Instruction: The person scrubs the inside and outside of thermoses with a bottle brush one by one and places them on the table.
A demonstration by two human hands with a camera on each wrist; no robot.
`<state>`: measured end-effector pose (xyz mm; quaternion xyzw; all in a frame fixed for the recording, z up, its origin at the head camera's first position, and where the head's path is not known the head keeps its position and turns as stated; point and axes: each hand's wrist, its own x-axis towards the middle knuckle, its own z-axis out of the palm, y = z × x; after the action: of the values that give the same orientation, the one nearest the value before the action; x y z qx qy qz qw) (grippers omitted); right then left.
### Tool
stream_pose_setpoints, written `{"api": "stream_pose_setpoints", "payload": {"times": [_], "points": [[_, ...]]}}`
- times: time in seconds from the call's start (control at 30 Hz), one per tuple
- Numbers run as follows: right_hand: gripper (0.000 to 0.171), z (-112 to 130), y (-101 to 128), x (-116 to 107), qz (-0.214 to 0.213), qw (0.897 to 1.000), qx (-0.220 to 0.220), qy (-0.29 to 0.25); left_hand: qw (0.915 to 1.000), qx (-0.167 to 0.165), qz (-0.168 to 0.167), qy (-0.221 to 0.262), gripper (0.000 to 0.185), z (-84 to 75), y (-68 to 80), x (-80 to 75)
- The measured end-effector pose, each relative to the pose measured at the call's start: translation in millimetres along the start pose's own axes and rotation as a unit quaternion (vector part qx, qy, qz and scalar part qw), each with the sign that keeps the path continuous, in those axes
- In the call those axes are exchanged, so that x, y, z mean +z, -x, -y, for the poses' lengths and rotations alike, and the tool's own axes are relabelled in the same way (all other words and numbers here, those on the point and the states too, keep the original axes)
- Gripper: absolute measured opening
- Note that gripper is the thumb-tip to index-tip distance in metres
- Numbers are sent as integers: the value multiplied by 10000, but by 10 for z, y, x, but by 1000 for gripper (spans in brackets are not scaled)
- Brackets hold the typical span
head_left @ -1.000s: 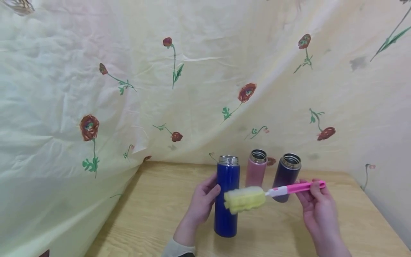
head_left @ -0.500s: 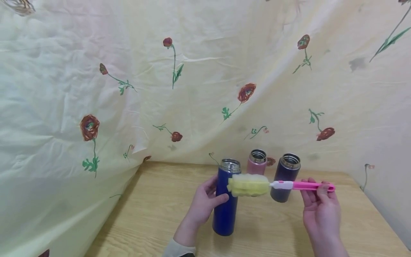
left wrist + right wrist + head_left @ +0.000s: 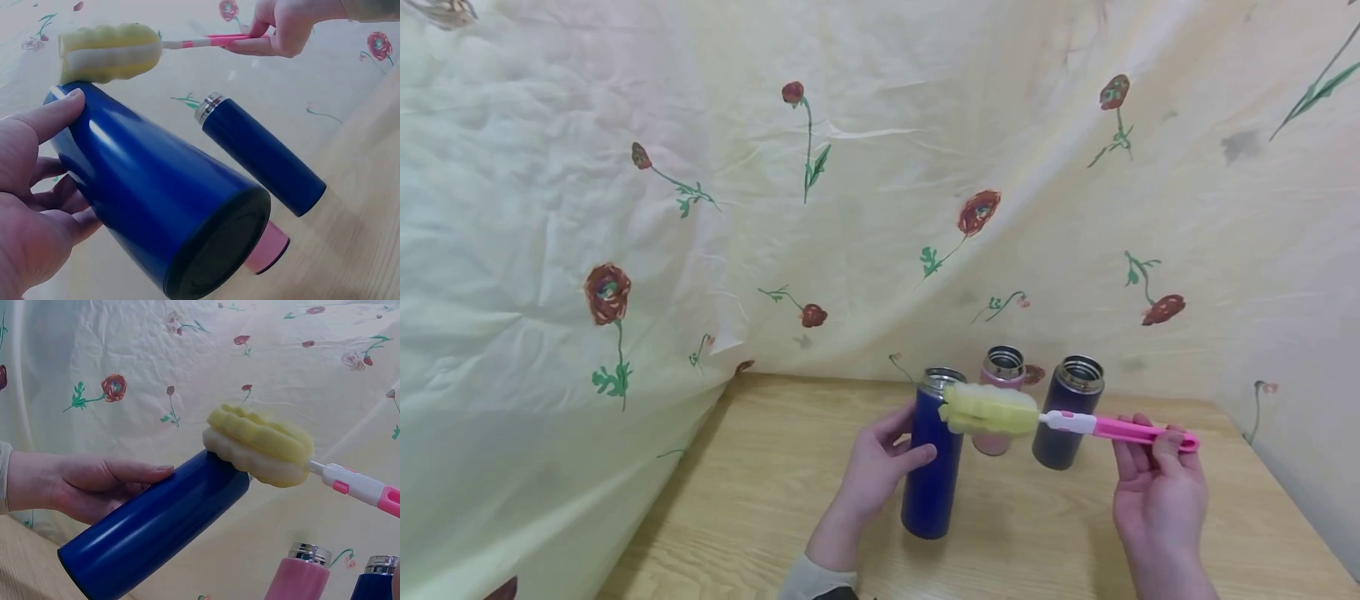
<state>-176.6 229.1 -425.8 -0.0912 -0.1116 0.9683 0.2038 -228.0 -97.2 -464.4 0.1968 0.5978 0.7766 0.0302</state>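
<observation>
The left hand (image 3: 872, 471) grips the blue flask (image 3: 934, 467), tilted on the bench (image 3: 760, 500). The right hand (image 3: 1157, 492) pinches the brush (image 3: 1060, 421), its sponge at the flask's mouth.

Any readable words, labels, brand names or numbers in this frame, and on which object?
None. The glossy blue steel flask in the left hand is plain, as are the pink flask, the dark purple flask and the yellow sponge brush with pink handle in the right hand. The cloth backdrop carries only flowers.
</observation>
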Motion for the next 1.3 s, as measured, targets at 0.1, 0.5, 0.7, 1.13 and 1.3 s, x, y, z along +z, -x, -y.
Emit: {"api": "stream_pose_setpoints", "payload": {"times": [0.1, 0.5, 0.7, 1.13, 1.3], "points": [[10, 0, 4, 13, -101, 9999, -20, 24, 9999, -70, 59, 53, 65, 1, 4, 10], [9, -25, -18, -33, 363, 9951, 397, 827, 10000, -51, -2, 60, 58, -8, 28, 32], [8, -67, -68, -87, 1418, 9675, 629, 1998, 9987, -7, -228, 451, 58, -33, 17, -16], [8, -77, -89, -146, 1793, 9761, 738, 981, 9953, 293, 175, 908, 59, -23, 32, -26], [8, -25, -57, -95, 843, 9945, 624, 10, 9955, 261, 478, 774, 72, 14, 45, 41]]}}
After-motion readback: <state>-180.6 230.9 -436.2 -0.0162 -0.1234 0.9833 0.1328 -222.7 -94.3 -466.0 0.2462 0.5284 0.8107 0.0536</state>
